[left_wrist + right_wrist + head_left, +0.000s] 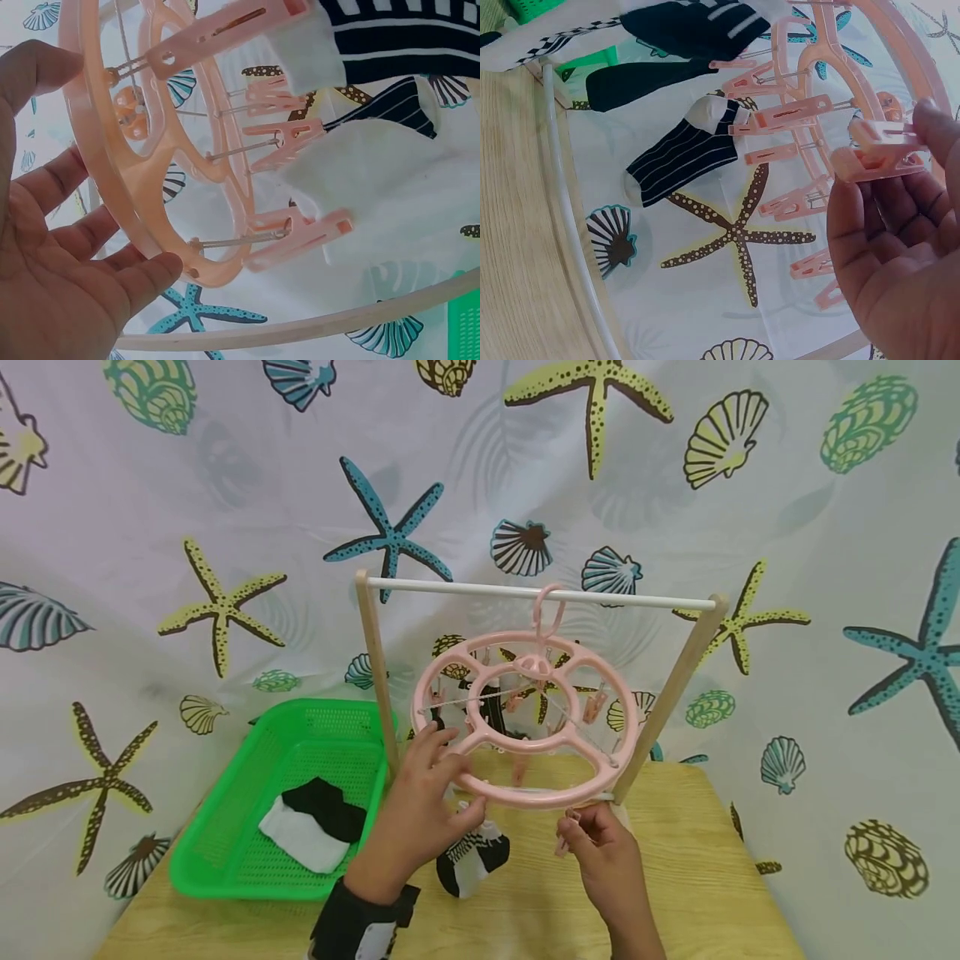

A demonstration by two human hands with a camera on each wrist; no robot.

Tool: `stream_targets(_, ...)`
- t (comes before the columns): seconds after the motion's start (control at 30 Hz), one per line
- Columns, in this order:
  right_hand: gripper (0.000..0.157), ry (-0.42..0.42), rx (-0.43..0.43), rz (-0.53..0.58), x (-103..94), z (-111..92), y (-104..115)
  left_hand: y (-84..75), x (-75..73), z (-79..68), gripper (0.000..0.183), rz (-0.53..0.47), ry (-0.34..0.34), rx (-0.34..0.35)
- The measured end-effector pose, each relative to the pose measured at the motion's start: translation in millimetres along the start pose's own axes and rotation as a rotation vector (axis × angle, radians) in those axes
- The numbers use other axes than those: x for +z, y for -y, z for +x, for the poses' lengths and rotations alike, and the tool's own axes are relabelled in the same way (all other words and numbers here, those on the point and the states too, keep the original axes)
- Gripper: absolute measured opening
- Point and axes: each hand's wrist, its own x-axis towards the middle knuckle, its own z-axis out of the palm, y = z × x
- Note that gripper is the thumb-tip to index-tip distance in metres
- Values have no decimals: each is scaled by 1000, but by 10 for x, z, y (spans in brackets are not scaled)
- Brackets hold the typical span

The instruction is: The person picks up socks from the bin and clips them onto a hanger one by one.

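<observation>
A pink round clip hanger hangs by its hook from a white rod. My left hand holds the near left part of its rim, thumb and fingers spread about the edge in the left wrist view. My right hand pinches a pink clothespin below the rim's near right part; nothing shows between its jaws. Several socks hang from other clips: a black-and-white patterned sock under the left hand, a striped sock and a dark sock in the right wrist view.
The white rod spans two wooden posts on a wooden table. Left of the stand, a green basket contains a white cloth item and a black one. A shell-and-starfish patterned curtain hangs behind.
</observation>
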Motion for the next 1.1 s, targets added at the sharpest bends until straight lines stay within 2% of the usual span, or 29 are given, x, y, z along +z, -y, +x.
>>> stream_targets(0.23, 20, -9, -20, 36, 46, 14, -25, 58, 0, -46, 26, 2, 41, -26)
stream_targets(0.63, 23, -41, 60, 16, 49, 28, -21, 117, 38, -93, 27, 40, 36, -52)
stream_targets(0.7, 23, -40, 58, 21, 48, 32, -29, 136, 47, -113, 29, 21, 19, -53)
stream_targets(0.77, 21, -39, 50, 24, 47, 36, -42, 157, 40, -130, 29, -49, -15, -58)
stream_targets(0.87, 21, -41, 48, 28, 50, 35, -45, 167, -43, -167, 27, -252, -60, -137)
stream_targets(0.97, 23, -46, 50, 19, 56, 23, -40, 171, -224, -218, 22, -463, -73, -297)
stream_targets(1.03, 23, -52, 41, 19, 62, 16, -37, 219, -365, -243, 21, -530, -51, -421)
stream_targets(1.1, 22, -57, 27, 22, 69, 11, -35, 322, -495, -243, 24, -531, -14, -515)
